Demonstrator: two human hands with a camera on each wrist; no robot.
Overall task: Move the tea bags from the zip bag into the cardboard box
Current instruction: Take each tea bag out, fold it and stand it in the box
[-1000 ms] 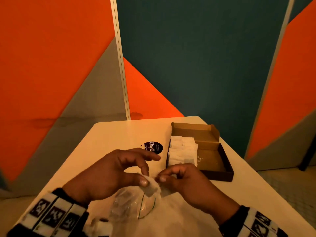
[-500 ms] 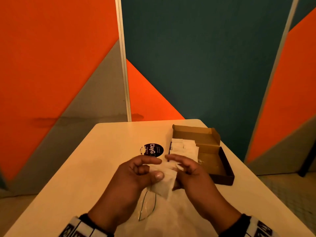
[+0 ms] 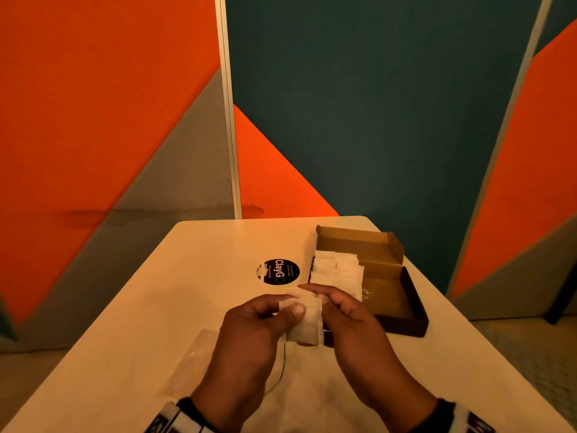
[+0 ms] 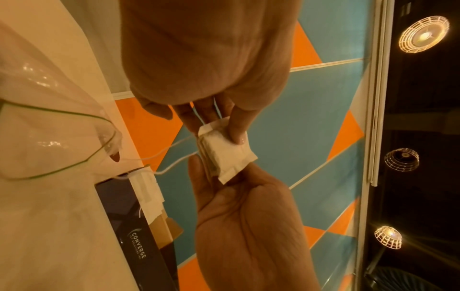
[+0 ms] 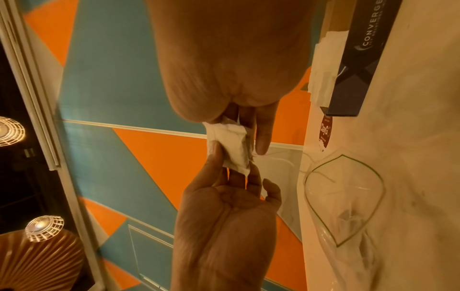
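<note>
A small stack of white tea bags (image 3: 307,321) is held above the table between both hands. My left hand (image 3: 290,304) pinches the tea bags (image 4: 227,155), thumb on top. My right hand (image 3: 324,303) grips the same tea bags (image 5: 232,146) from the other side. Strings trail from the stack. The clear zip bag (image 3: 193,360) lies flat on the table under my left forearm, its mouth (image 5: 346,198) gaping with a few tea bags inside. The open cardboard box (image 3: 392,278) sits just ahead and right, with several tea bags (image 3: 337,270) stacked at its left side.
A round black sticker (image 3: 278,271) marks the cream table (image 3: 193,276) left of the box. The box's dark side wall (image 4: 132,222) faces me. Orange, grey and teal wall panels stand right behind the table's far edge.
Both hands have lifted the tea bags out of the zip bag and carried them forward towards the box. The zip bag has dropped flat onto the table.
</note>
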